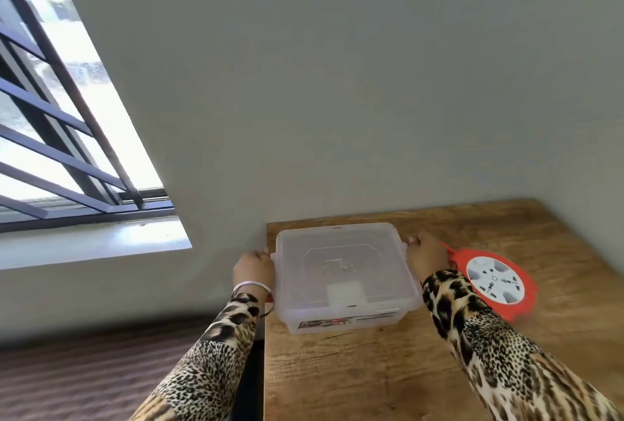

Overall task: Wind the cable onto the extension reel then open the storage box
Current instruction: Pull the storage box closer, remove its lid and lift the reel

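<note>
A translucent plastic storage box [341, 314] with its lid on sits at the left end of the wooden table [388, 373]. My left hand [254, 268] grips the clip on the box's left side. At the box's right side my right hand [426, 253] holds the other clip. The orange extension reel [496, 282] with a white socket face lies flat on the table just right of my right hand. No loose cable shows.
A grey wall stands right behind the table. The table's left edge runs just under the box's left side, with dark wooden floor [84, 376] below. A barred window [67, 137] is at the far left.
</note>
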Tool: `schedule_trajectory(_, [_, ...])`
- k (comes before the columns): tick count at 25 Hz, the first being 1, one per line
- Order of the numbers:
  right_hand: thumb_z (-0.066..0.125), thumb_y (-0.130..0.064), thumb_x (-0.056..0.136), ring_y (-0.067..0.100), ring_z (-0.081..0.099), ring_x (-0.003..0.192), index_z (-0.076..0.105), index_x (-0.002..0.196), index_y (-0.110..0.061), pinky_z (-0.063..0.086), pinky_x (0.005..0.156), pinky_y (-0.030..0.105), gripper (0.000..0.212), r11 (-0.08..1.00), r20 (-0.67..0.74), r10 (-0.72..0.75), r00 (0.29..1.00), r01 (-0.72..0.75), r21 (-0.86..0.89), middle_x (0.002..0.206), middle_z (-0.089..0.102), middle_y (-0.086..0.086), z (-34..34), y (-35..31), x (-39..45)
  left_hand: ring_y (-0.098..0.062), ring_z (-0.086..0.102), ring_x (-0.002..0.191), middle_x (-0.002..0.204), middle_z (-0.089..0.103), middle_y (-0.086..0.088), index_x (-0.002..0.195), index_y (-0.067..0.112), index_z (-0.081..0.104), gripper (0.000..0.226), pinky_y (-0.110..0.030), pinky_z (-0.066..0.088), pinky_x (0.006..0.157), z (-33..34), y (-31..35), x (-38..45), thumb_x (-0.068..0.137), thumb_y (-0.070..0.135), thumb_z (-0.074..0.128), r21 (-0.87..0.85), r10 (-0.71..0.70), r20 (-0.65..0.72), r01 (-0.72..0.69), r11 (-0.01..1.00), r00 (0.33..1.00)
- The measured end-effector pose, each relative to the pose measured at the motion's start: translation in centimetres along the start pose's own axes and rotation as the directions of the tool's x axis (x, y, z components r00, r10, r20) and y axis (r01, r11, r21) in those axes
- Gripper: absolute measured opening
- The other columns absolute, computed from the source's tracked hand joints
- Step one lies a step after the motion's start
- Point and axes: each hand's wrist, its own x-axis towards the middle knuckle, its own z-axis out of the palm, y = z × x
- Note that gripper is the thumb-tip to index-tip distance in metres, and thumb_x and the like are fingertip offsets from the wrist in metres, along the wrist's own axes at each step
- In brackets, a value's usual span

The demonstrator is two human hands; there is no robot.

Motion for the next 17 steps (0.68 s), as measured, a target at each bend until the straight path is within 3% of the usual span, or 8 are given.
schedule_trajectory(3, [0.046,-0.014,0.095,0.031,0.058,0.105,0.059,0.121,-0.004,0.044,0.086,0.034,0.031,0.989,0.111,0.037,0.993,-0.020,-0.149,0.124,0.060,0.018,-0.8,0.3,0.4,-0.039,0.058,0.110,0.118,0.063,-0.026,0.109,-0.005,0.065,0.038,-0.032,0.041,0.083,-0.5,-0.1,-0.2,0.099,0.021,0.039,-0.095,-0.098,0.075,0.105,0.990,0.992])
schedule_trajectory(5, [0.048,-0.017,0.091,0.034,0.052,0.118,0.052,0.129,-0.008,0.043,0.096,0.041,0.039,0.950,0.043,-0.100,0.994,0.108,-0.294,0.133,0.054,0.017,-0.7,-0.9,0.7,-0.038,0.059,0.113,0.122,0.062,-0.026,0.114,-0.006,0.063,0.033,-0.032,0.043,0.082,-1.1,0.4,-0.1,0.098,0.013,0.041,-0.222,-0.191,0.145,0.220,0.950,0.971])
schedule_trajectory(6, [0.046,-0.018,0.091,0.034,0.047,0.123,0.049,0.132,-0.013,0.039,0.100,0.045,0.042,0.929,0.048,-0.184,0.982,0.189,-0.318,0.137,0.049,0.015,-0.3,-1.8,0.8,-0.037,0.061,0.109,0.117,0.064,-0.026,0.109,-0.005,0.065,0.029,-0.034,0.045,0.083,-1.4,0.7,-0.1,0.096,0.009,0.042,-0.281,-0.223,0.177,0.267,0.922,0.959])
schedule_trajectory(8, [0.041,-0.021,0.092,0.033,0.040,0.129,0.042,0.138,-0.018,0.034,0.103,0.045,0.046,0.886,0.199,-0.274,0.941,0.328,-0.327,0.143,0.041,0.011,1.0,-3.4,0.9,-0.032,0.063,0.085,0.090,0.066,-0.021,0.082,0.000,0.067,0.022,-0.041,0.051,0.081,-1.1,0.6,0.8,0.090,0.008,0.049,-0.407,-0.245,0.278,0.345,0.846,0.929])
schedule_trajectory(10, [0.040,-0.024,0.095,0.032,0.048,0.118,0.050,0.127,-0.012,0.038,0.091,0.035,0.035,0.855,0.318,-0.313,0.895,0.411,-0.317,0.135,0.047,0.016,2.4,-4.1,1.3,-0.028,0.057,0.064,0.068,0.060,-0.014,0.067,0.006,0.061,0.023,-0.042,0.053,0.074,-1.0,-0.1,1.4,0.086,0.014,0.052,-0.466,-0.267,0.351,0.414,0.782,0.898])
schedule_trajectory(13, [0.042,-0.020,0.098,0.028,0.054,0.106,0.059,0.118,-0.009,0.041,0.091,0.032,0.029,0.840,0.256,-0.430,0.866,0.487,-0.237,0.121,0.054,0.015,2.8,-3.7,1.4,-0.020,0.042,0.039,0.047,0.049,-0.005,0.057,0.011,0.055,0.029,-0.028,0.039,0.049,-0.6,-1.1,1.7,0.085,0.017,0.052,-0.453,-0.289,0.411,0.469,0.758,0.864])
schedule_trajectory(17, [0.045,-0.011,0.097,0.028,0.055,0.102,0.064,0.114,-0.004,0.040,0.089,0.030,0.026,0.780,0.175,-0.555,0.813,0.582,-0.229,0.109,0.056,0.014,2.7,-2.9,1.7,-0.018,0.040,0.037,0.048,0.049,-0.005,0.059,0.010,0.060,0.026,-0.027,0.036,0.048,-0.3,-1.6,1.4,0.083,0.019,0.061,-0.505,-0.317,0.409,0.501,0.703,0.856])
